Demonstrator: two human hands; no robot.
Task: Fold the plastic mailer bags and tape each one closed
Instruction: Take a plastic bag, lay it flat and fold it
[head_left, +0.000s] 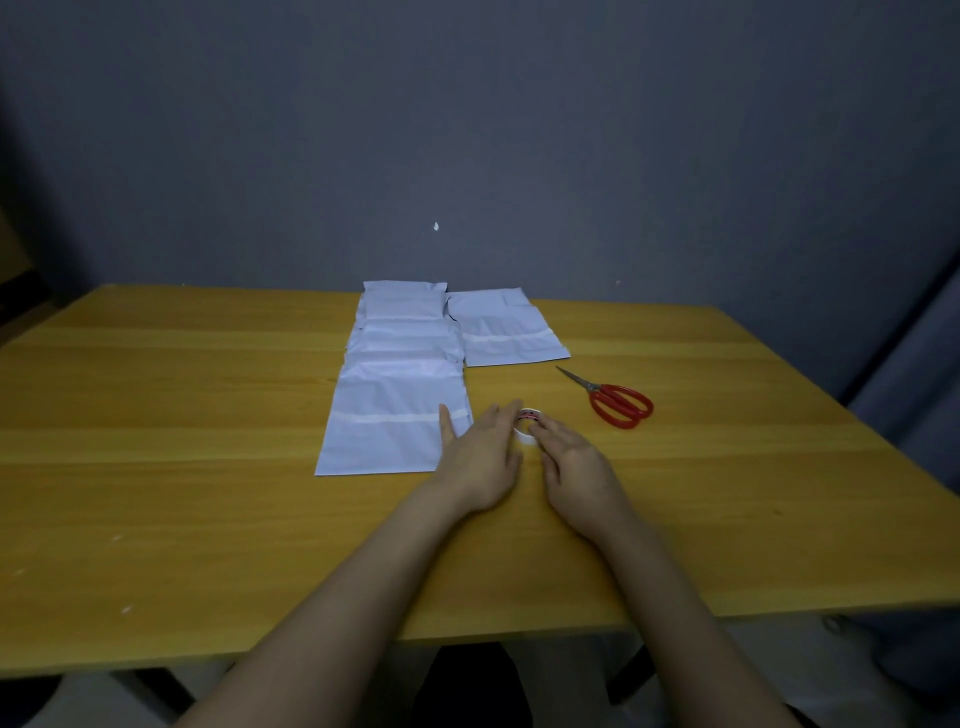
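A row of white plastic mailer bags lies down the middle of the wooden table (208, 415). The nearest bag (384, 421) is flat, with a pale strip across it. Several more (405, 332) overlap behind it, and another bag (506, 332) lies to their right. A small tape roll (529, 422) sits on the table just right of the nearest bag. My left hand (483, 452) reaches to the roll with fairly straight fingers, its thumb resting on the bag's right edge. My right hand (571, 460) has its fingers curled over the roll from the right.
Red-handled scissors (621, 405) lie shut on the table to the right of the roll, blades pointing to the far left. A grey wall stands behind the table. The table's front edge runs under my forearms.
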